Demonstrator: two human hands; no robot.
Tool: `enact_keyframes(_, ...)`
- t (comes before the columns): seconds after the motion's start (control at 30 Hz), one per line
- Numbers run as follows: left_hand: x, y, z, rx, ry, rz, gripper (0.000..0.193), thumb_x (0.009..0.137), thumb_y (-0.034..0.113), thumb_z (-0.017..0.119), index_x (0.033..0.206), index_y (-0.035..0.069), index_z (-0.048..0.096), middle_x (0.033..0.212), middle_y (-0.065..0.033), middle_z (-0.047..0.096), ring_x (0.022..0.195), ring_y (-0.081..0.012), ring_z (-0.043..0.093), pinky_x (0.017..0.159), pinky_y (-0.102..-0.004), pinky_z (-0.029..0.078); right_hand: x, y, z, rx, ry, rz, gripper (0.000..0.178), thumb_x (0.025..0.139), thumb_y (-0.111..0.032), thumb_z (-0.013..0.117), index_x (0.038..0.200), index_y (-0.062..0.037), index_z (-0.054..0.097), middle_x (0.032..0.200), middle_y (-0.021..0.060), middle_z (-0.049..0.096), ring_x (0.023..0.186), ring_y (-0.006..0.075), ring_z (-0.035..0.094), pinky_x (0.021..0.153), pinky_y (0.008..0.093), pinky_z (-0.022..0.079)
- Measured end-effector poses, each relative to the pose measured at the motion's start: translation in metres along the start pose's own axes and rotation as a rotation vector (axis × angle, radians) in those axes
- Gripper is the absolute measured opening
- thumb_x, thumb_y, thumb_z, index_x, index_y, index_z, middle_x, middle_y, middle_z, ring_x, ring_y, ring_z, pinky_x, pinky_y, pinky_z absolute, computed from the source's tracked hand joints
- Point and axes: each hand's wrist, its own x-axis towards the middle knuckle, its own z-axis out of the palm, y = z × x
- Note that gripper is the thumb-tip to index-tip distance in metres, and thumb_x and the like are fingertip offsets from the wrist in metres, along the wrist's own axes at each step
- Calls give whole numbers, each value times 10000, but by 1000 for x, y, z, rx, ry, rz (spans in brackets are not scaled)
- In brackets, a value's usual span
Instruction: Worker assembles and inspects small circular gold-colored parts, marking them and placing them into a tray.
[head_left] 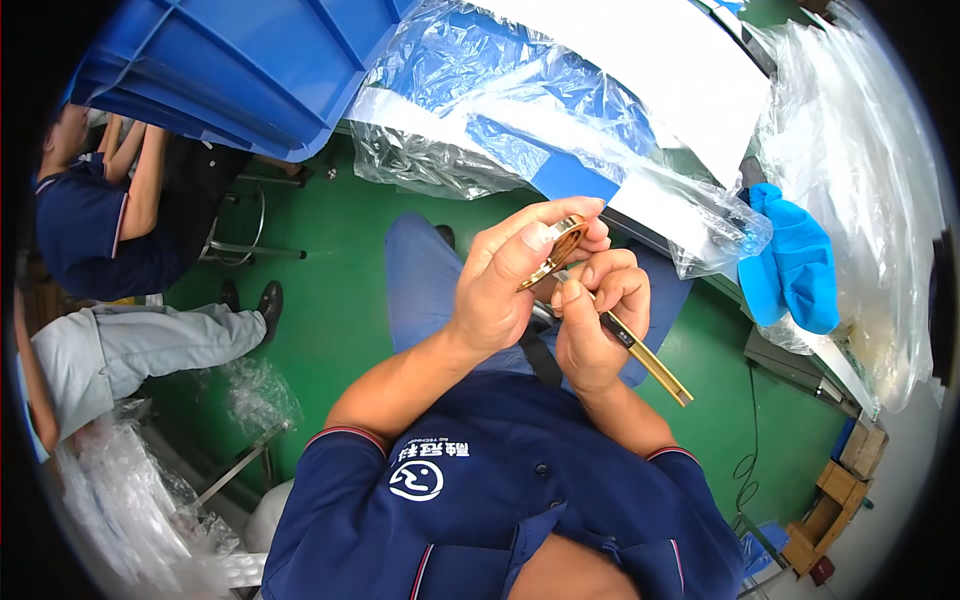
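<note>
In front of my chest, my left hand (495,285) grips a shiny gold-coloured ring-shaped metal part (553,258), thumb on one side and fingertips curled over its upper edge. The ring is tilted and seen nearly edge-on. Close below it, my right hand (598,325) is closed round a slim utility knife (655,365) with a gold and black body. Its handle end points down and to the right. The knife's tip is up at the ring's lower edge; whether it touches the metal I cannot tell. Both hands are held over my lap.
A large blue plastic crate (250,75) stands at upper left. Clear plastic sheeting (500,90) covers part of the white table (700,60). A bright blue cloth item (795,260) lies at its right end. Co-workers (100,230) sit at left near a metal stool (255,250). Wooden boxes (835,505) stand lower right.
</note>
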Motion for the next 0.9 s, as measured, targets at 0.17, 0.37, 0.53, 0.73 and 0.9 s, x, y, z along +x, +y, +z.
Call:
enact_keyframes(0.17,0,-3,-1,13,-27,14,460,899,312,457,1148,-71,514,1021,-148,573,944,-187,558,859,-298,433,-2,11,2,-47,18,-51,276,779,144,514,734,-70,346,887,69,417,696,90,495,630,236,464)
enact_keyframes(0.37,1,-2,0,51,-1,-8,442,892,289,470,1141,-71,527,1016,-149,579,942,-176,555,843,-287,434,-2,16,0,-70,20,-72,285,779,144,520,715,-72,344,883,66,417,692,89,482,632,231,453)
enact_keyframes(0.53,0,2,-1,175,-3,-50,558,857,355,456,1155,-115,484,1039,-223,567,993,-273,555,907,-376,424,-4,17,-1,-107,17,-90,294,777,142,530,702,-72,343,880,67,418,698,88,480,626,230,446)
enact_keyframes(0.73,-1,2,0,191,-16,-38,550,857,346,449,1156,-115,486,1036,-222,569,989,-273,557,903,-372,426,-4,15,-1,-213,-14,-120,307,776,138,538,680,-73,337,868,76,421,691,95,490,619,236,449)
enact_keyframes(0.9,0,1,1,123,-34,-1,389,895,218,442,1118,-84,542,1006,-147,581,923,-173,554,824,-285,443,-3,15,1,-241,-11,-146,319,775,128,552,672,-79,334,835,77,424,687,118,516,646,243,452)
